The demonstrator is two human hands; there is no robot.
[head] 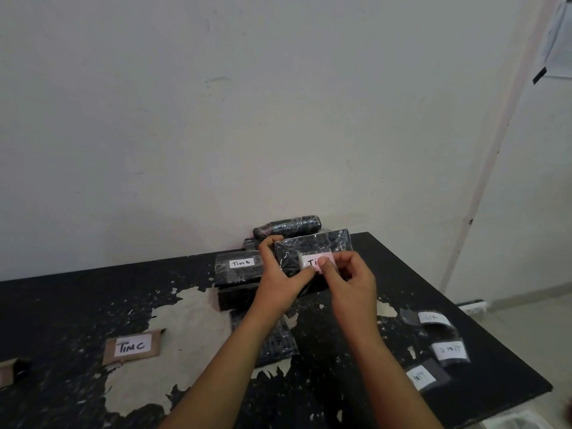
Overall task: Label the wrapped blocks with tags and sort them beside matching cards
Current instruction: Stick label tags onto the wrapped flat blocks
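My left hand [277, 281] grips a black block wrapped in clear film [312, 246], lifted above the table near the wall. My right hand [349, 281] presses a white tag [311, 261] onto the block's front face with thumb and fingers; part of the writing is hidden by my thumb. Behind and left lies another wrapped block with a "Tim B" tag [242, 263]. A wrapped roll [288, 226] rests against the wall. A brown card reading "Tim C" [132, 346] lies at the left.
Three loose tags on clear film [450, 350] lie at the right near the table's edge [495, 404]. More wrapped blocks [275, 342] lie under my forearms. Another brown card [6, 373] shows at the far left. The black tabletop is chipped.
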